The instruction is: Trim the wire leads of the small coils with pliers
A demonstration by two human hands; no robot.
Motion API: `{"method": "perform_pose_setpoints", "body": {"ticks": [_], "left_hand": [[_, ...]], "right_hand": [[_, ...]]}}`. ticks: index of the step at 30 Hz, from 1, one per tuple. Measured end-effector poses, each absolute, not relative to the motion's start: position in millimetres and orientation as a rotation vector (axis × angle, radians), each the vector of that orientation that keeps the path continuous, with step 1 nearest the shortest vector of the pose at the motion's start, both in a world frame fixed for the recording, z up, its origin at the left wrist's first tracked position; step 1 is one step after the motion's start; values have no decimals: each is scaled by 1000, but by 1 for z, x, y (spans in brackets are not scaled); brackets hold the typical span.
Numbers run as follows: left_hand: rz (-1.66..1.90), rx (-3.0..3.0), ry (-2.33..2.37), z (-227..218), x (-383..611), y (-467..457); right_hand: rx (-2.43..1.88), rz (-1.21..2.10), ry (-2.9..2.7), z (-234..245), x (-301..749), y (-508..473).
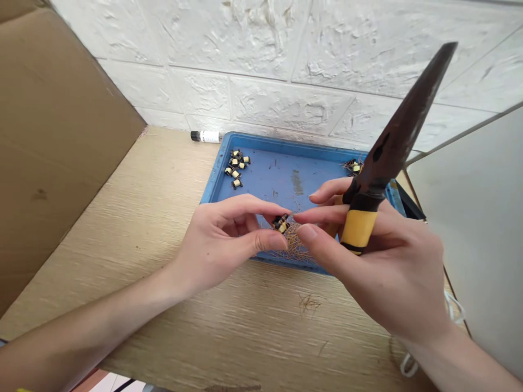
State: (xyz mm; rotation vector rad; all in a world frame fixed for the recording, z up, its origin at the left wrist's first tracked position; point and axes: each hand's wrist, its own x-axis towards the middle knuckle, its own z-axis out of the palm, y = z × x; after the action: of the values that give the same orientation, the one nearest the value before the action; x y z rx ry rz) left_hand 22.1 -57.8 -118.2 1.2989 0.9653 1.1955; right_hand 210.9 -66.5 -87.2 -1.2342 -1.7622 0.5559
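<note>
My left hand (220, 239) pinches a small yellow-taped electronic coil (281, 223) between thumb and forefinger. My right hand (388, 261) is shut around the yellow-and-black handle of a dark, worn knife (392, 147), whose blade points up. Its forefinger tip sits beside the coil. Under the hands, fine copper-coloured wire clippings (295, 245) lie in a blue plastic tray (261, 142). Several matching coils (236, 169) lie at the tray's far left, and a few more (353, 166) lie at the far right, partly behind the blade.
A wood-grain table (122, 218) holds the tray against a white brick-textured wall (265, 71). A cardboard sheet (61, 136) stands at the left, a white panel (469, 218) at the right. A small white-labelled bottle (206, 136) lies behind the tray. Wire scraps (309, 304) lie on the table.
</note>
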Motion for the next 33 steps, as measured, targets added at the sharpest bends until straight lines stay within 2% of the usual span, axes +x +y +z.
{"method": "perform_pose_setpoints", "body": {"ticks": [7,26,33], "left_hand": [[1191,1180,932,-117,23,-57],[1186,1182,855,-119,23,-58],[1205,1437,799,-125,19,-56]], "right_hand": [[-1137,390,-1919,-93,213,-70],[-1152,410,-1921,-93,208,-71],[-1145,465,-1893,-90,212,-71]]}}
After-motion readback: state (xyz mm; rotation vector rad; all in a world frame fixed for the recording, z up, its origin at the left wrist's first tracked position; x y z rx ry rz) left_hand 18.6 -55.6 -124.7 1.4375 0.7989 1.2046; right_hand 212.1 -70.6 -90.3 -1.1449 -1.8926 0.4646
